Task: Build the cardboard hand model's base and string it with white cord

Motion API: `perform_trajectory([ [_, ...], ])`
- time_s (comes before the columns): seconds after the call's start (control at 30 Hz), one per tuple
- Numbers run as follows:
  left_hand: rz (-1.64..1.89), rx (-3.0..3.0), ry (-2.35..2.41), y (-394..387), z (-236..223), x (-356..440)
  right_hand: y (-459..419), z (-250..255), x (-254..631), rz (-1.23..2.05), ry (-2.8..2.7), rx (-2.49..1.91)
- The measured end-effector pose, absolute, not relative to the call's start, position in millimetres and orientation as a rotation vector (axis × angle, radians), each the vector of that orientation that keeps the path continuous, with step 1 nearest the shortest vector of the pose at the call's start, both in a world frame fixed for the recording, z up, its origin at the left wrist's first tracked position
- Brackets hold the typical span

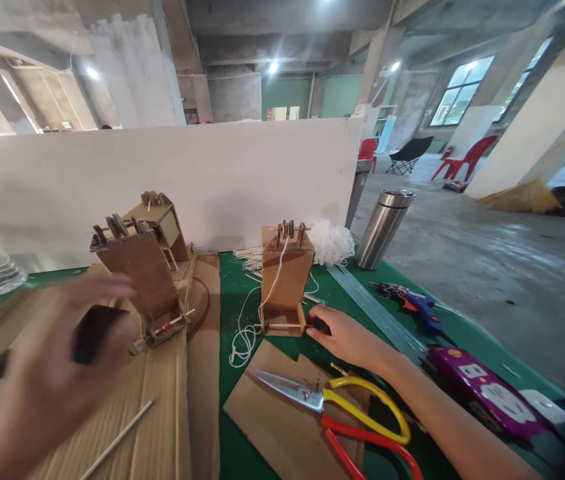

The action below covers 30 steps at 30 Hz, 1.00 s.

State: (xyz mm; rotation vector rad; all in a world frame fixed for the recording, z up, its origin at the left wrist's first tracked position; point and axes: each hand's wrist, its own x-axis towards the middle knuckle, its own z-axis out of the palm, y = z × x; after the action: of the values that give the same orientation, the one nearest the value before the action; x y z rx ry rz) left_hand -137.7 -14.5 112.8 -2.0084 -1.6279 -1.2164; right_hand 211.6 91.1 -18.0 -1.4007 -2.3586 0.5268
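Note:
My left hand (pixel 47 380) is raised close to the camera at the lower left, smeared by motion. Its fingers are curled round a black object (pixel 95 331). Just beyond it stands a cardboard model (pixel 139 273) with pulleys on top, and a second one (pixel 162 223) stands behind. My right hand (pixel 347 337) lies on the green table cover, its fingertips pinched on a small dark red thing (pixel 318 327) at the foot of a third cardboard model (pixel 285 280). White string (pixel 245 333) runs from that model's pulleys down onto the table.
Yellow-and-red scissors (pixel 342 407) lie on a cardboard sheet (pixel 282 427) below my right forearm. To the right are glue sticks (pixel 377 310), a blue glue gun (pixel 412 303) and a purple power strip (pixel 482 387). A steel flask (pixel 385 227) and a white partition board (pixel 162 180) stand behind.

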Motion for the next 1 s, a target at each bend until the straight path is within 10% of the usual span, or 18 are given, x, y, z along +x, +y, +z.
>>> perform_trajectory([
  [0.33,-0.79,-2.992,-1.259,-13.4,4.5,-15.3,95.3,-26.0,212.3,0.538,-2.395,-1.317],
  [1.0,-0.647,-2.968,-1.615,0.0,-17.3,-25.7,94.1,-28.0,212.5,0.535,-2.367,-1.363],
])
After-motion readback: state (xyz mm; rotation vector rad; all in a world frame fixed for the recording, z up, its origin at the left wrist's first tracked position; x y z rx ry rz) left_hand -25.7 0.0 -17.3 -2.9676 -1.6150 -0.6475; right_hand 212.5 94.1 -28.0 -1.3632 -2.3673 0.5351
